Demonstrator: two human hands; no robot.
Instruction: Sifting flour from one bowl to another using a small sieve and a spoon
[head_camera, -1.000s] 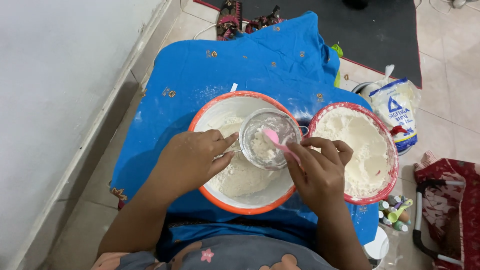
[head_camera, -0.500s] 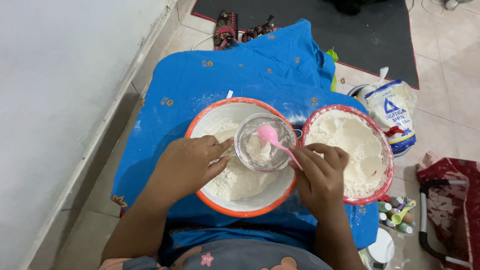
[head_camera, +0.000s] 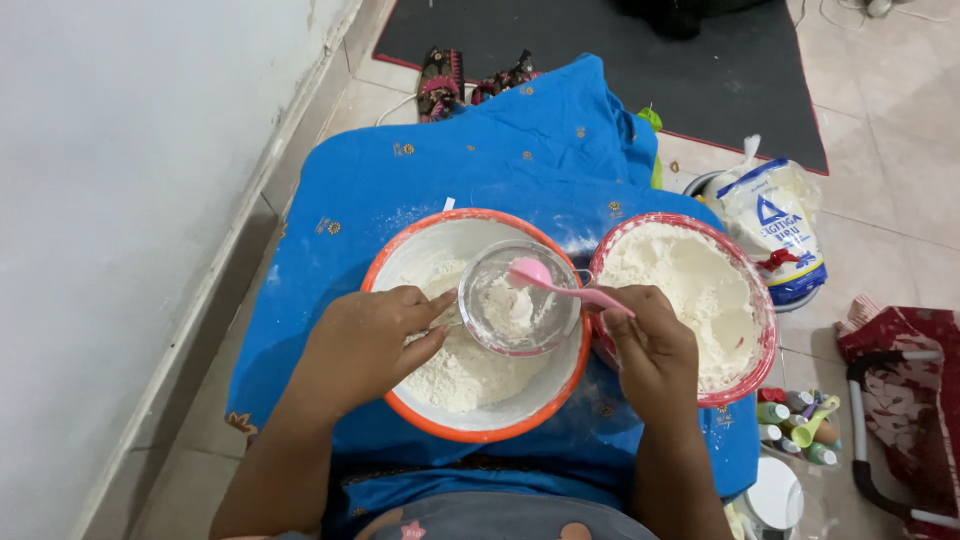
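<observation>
A small round sieve (head_camera: 520, 300) is held over the orange-rimmed bowl (head_camera: 400, 255), which stands on a blue cloth (head_camera: 520, 150) spread on the tiled floor (head_camera: 880, 150). A heap of white flour (head_camera: 455, 375) is seen in this bowl beneath the sieve, so part of the sifting is judged to be done. A small lump of flour is seen inside the sieve. A second, red-rimmed bowl (head_camera: 765, 330) stands just beside the first, to its right, and is filled nearly to the rim with flour (head_camera: 690, 290); much is therefore judged to be left.

The left hand (head_camera: 365, 345) is closed loosely on the sieve's left edge, the fingers curled against its rim; the exact grip is partly hidden. The right hand (head_camera: 650, 345) is closed around the handle of a pink spoon (head_camera: 545, 277), whose bowl rests inside the sieve at its upper right. The right hand lies over the gap between the two bowls.

A flour bag (head_camera: 775, 230), white with blue and red markings, is noted beyond the red-rimmed bowl. Small coloured bottles (head_camera: 800, 420) lie near the right forearm. A dark mat (head_camera: 600, 30) is seen at the top of the view, and a pale wall (head_camera: 120, 200) on the left.
</observation>
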